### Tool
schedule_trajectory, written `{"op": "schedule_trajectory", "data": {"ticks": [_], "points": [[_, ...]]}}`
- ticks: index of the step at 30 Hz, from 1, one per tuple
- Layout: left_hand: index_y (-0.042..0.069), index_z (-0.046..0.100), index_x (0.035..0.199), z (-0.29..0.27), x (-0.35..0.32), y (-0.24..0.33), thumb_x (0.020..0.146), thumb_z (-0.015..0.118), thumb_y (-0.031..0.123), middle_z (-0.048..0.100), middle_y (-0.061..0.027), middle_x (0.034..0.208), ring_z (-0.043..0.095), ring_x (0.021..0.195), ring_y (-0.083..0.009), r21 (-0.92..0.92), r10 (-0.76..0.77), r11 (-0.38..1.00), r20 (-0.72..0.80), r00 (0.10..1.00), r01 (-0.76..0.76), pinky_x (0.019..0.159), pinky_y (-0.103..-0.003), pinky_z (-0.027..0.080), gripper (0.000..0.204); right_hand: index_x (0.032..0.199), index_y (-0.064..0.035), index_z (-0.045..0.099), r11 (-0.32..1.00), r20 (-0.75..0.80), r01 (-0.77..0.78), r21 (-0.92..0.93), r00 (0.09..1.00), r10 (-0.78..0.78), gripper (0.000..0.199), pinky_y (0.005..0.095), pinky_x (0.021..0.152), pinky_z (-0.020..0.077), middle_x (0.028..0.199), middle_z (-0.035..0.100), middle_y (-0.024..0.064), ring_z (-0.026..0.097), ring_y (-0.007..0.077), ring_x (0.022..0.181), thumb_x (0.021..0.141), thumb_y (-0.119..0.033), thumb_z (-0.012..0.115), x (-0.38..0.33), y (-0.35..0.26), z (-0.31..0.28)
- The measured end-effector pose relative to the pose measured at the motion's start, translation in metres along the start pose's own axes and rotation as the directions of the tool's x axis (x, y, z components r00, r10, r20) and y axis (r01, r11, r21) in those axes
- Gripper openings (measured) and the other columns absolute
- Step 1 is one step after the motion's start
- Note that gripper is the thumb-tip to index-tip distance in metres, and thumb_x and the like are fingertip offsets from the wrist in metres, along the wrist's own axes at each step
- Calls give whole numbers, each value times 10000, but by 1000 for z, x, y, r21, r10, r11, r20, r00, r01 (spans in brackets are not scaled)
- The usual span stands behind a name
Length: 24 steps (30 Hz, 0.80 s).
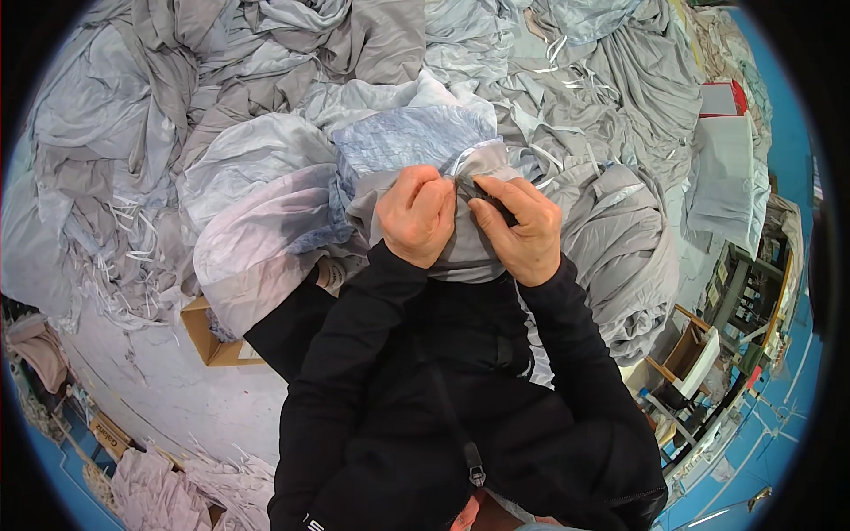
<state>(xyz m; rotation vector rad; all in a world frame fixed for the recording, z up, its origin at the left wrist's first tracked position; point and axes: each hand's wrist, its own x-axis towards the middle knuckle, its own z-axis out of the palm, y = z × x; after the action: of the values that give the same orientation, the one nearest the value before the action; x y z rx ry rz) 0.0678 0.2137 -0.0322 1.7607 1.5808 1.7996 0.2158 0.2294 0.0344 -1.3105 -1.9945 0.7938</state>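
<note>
Grey fabric [471,248] lies gathered across my lap, joined to a blue-grey patterned piece [412,137] just beyond my hands. My left hand [414,217] is closed in a fist on a fold of the grey fabric. Close beside it, my right hand [521,228] pinches a small dark tool [467,186] at the fabric's edge; its kind is mostly hidden by the fingers. A white ribbon tie [462,157] shows at the seam above the fingertips. Pale pink and grey cloth [257,243] drapes over my leg on the left.
Heaps of grey and pale blue fabric [575,97] with loose white ties surround me ahead and to both sides. A cardboard box [208,332] stands at the left. On the right are a folded pale blue textile [728,177] and wooden shelving [691,354].
</note>
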Motion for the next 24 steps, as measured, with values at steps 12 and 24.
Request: {"op": "schedule_trajectory", "data": {"ticks": [12, 24], "points": [[26, 640, 799, -1, -1, -3, 665, 719, -117, 584, -80, 787, 581, 595, -207, 15, 127, 992, 40, 991, -127, 502, -289, 449, 212, 1002, -3, 697, 997, 4, 40, -59, 999, -40, 246, 285, 560, 458, 763, 623, 102, 605, 200, 618, 763, -19, 751, 1, 1, -1], [35, 634, 792, 0, 1, -3, 670, 725, -112, 585, -79, 778, 577, 589, -210, 26, 135, 990, 20, 991, -135, 502, -293, 450, 212, 1000, -9, 705, 996, 0, 58, -70, 998, -59, 227, 278, 552, 451, 751, 624, 88, 589, 176, 600, 776, -16, 740, 1, 4, -1]]}}
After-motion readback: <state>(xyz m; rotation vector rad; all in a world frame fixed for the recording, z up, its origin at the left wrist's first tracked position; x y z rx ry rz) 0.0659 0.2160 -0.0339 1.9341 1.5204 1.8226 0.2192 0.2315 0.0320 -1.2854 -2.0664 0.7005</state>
